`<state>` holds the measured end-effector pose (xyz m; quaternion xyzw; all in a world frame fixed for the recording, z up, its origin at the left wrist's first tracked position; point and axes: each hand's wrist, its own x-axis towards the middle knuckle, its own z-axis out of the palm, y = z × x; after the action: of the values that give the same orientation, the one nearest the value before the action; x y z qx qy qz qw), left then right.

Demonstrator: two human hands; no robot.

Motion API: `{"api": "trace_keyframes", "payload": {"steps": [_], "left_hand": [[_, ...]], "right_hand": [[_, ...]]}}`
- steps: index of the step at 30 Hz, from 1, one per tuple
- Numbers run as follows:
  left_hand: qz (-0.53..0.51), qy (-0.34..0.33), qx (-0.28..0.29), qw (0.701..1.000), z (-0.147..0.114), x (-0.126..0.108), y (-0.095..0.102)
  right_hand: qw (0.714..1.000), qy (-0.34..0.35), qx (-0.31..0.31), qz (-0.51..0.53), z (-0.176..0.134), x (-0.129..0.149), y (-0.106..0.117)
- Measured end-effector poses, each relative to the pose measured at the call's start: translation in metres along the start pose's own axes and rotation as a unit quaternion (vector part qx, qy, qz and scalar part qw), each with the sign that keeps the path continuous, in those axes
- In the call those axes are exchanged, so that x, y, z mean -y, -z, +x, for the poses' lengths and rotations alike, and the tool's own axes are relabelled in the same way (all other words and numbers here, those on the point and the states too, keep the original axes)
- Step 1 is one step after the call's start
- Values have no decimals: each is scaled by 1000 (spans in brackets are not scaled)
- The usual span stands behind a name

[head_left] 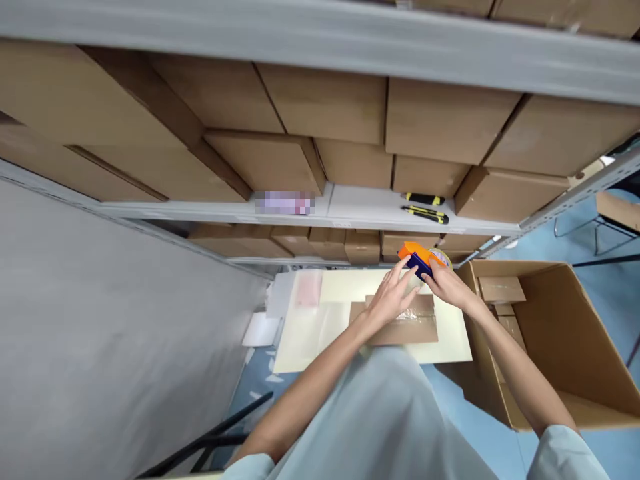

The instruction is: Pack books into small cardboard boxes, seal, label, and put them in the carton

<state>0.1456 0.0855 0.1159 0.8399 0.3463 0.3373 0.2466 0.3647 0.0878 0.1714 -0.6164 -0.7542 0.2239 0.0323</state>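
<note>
My right hand (447, 283) is closed around an orange and dark blue tape dispenser (419, 259), held above the far edge of the pale table. A roll of tape (442, 259) shows at the dispenser's right end. My left hand (393, 293) reaches in from the left with its fingers spread, the fingertips at the dispenser's blue part; whether they pinch the tape end cannot be made out. Below both hands a cardboard box (405, 328) lies on the table, with shiny clear tape (413, 313) across its top.
A large open carton (575, 333) with small boxes inside stands right of the pale table (295, 347). Ahead, a metal shelf (360, 203) bears cardboard boxes and two yellow-black utility knives (425, 213). A grey wall (125, 307) rises on the left.
</note>
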Motion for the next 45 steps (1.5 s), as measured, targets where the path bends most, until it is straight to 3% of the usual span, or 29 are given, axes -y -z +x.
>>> {"api": "trace_keyframes", "payload": {"steps": [5, 10, 16, 22, 26, 30, 34, 38, 41, 45], "left_hand": [[27, 34, -49, 998, 28, 41, 49], [31, 94, -44, 994, 62, 79, 76], [35, 127, -51, 990, 48, 90, 85], [48, 158, -39, 985, 27, 85, 71], [56, 149, -15, 987, 13, 78, 50], [52, 166, 34, 984, -18, 66, 8], [40, 186, 138, 972, -49, 44, -54], [50, 150, 211, 964, -65, 19, -113], [71, 129, 240, 959, -68, 10, -141], [105, 137, 244, 954, -72, 12, -158]], "right_hand": [[982, 127, -126, -53, 92, 35, 27], [985, 101, -97, -104, 174, 80, 49], [992, 36, -38, -117, 223, 98, 47], [994, 45, -51, -80, 237, 96, 40], [989, 83, -119, -7, 214, 77, 30], [942, 128, -257, 175, 140, 18, -5], [903, -10, -279, 326, 32, -45, -75], [851, -163, -276, 417, -53, -76, -153], [813, -232, -271, 460, -86, -79, -187], [801, -215, -255, 498, -93, -68, -201]]}}
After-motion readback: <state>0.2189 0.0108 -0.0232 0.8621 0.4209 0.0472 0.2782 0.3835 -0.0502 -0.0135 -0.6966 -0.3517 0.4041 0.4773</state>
